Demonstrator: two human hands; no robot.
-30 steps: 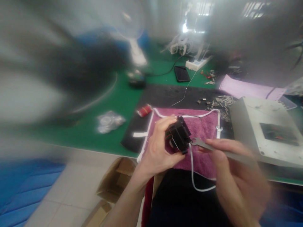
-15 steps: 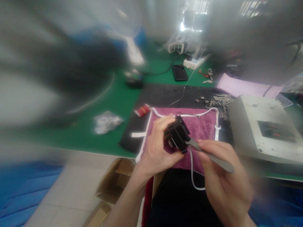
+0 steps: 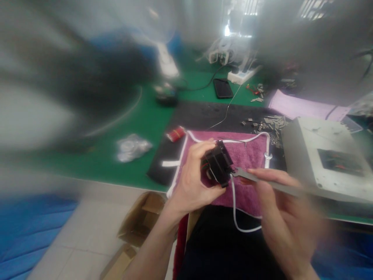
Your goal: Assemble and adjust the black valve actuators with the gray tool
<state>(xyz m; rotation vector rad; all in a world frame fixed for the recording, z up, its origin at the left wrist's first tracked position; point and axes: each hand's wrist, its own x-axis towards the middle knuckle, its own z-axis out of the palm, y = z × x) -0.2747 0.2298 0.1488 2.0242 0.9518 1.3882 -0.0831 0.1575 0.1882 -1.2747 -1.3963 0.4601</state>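
My left hand [image 3: 194, 177] is wrapped round a black boxy device [image 3: 218, 161], holding it tilted above a purple towel [image 3: 247, 155] with white edging. A white cable [image 3: 234, 212] hangs from the device's lower right side and curves toward my right wrist. Between the thumb and fingers of my right hand [image 3: 287, 217] is a flat grey open-end wrench [image 3: 256, 179]. Its jaw end is at the right side of the device, by the cable; whether it grips a nut there I cannot tell. The fingers of my left hand hide part of the device's left side.
Beyond the towel, small metal parts [image 3: 274, 122] lie on a black mat [image 3: 201, 114]. A grey metal box [image 3: 303, 136] stands at the right. Left are a red wrapped packet [image 3: 176, 134] and a clear plastic bag [image 3: 132, 147]. A black phone [image 3: 223, 88] lies behind. Below is a cardboard box [image 3: 141, 217].
My right hand has shifted right and the wrench now lies flatter, showing more of its jaw end. My left hand and the device have barely moved.
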